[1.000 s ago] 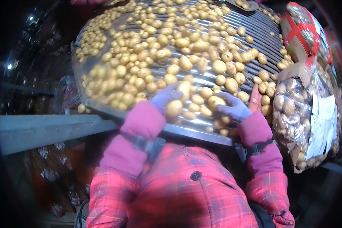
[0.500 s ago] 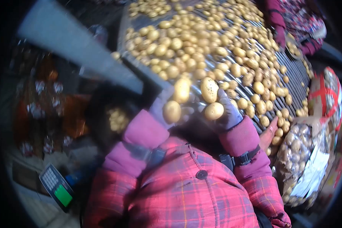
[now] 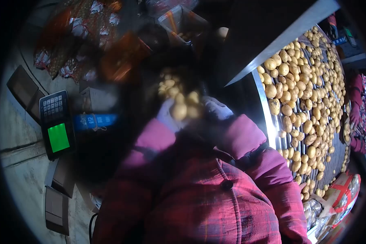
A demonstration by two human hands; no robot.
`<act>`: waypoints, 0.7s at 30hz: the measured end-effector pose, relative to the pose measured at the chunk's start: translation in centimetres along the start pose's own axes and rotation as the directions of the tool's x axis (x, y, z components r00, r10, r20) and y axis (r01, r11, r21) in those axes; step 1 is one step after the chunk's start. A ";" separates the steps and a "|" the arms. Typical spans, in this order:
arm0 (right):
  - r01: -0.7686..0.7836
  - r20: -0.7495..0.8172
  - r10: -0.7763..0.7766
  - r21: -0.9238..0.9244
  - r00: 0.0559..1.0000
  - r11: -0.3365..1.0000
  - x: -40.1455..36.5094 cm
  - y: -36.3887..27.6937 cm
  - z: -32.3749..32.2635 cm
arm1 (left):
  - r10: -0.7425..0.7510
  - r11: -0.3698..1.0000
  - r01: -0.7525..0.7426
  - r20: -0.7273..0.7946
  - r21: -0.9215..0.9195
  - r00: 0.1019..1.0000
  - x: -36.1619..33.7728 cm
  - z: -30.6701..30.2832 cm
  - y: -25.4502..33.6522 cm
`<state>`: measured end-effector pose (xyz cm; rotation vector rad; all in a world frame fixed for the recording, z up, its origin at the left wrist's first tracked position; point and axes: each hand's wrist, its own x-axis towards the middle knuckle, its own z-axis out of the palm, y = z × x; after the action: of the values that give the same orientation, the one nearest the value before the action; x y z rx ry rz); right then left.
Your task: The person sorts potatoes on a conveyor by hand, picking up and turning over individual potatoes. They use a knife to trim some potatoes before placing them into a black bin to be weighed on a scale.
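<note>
Gloved, my left hand [image 3: 168, 116] is curled round potatoes [image 3: 179, 112], low in front of my body. Close on the other side, my right hand [image 3: 217, 108], also gloved, is closed against potatoes [image 3: 193, 98] at its fingertips. The held potatoes are bunched between the two hands and blurred, so their exact split is hard to see. Just beyond and below them, a pile of potatoes [image 3: 171, 86] lies in a dark container whose edges are lost in shadow.
At right, a slatted sorting table [image 3: 268, 118] carries many potatoes, with a metal bar [image 3: 284, 40] slanting over its near corner. A scale display [image 3: 57, 124] stands at left. Filled net bags [image 3: 75, 44] lie behind it. Another person's sleeve [image 3: 356, 91] shows far right.
My view and both hands have swung left, away from the sorting table, to above the dark container. The potatoes came along in the hands, which are now closer together and lower.
</note>
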<state>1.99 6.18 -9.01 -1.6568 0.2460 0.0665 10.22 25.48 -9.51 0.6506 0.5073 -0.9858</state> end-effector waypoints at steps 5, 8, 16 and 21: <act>-0.174 0.110 0.148 0.277 0.983 0.945 -3.7 -1.6 -2.7 | 0.118 0.984 -0.142 -0.210 -0.107 0.971 1.6 -0.3 2.8; -0.118 0.166 0.096 0.135 0.982 0.984 -6.1 0.5 -5.5 | 0.150 0.965 -0.164 0.085 0.206 0.985 2.3 -4.4 2.7; -0.061 -0.196 0.188 0.517 0.962 0.854 -19.3 -6.2 -10.8 | -0.506 0.816 0.336 0.300 0.470 0.808 2.1 9.8 -3.5; 0.119 -0.602 0.261 0.516 0.754 0.848 -28.4 -4.6 -15.9 | -0.722 0.642 0.402 0.339 0.653 0.603 3.4 20.1 -9.8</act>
<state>-26.42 -5.74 2.53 -1.0496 0.8004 -0.5064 5.24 5.50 -0.28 0.6137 -0.1470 -1.9401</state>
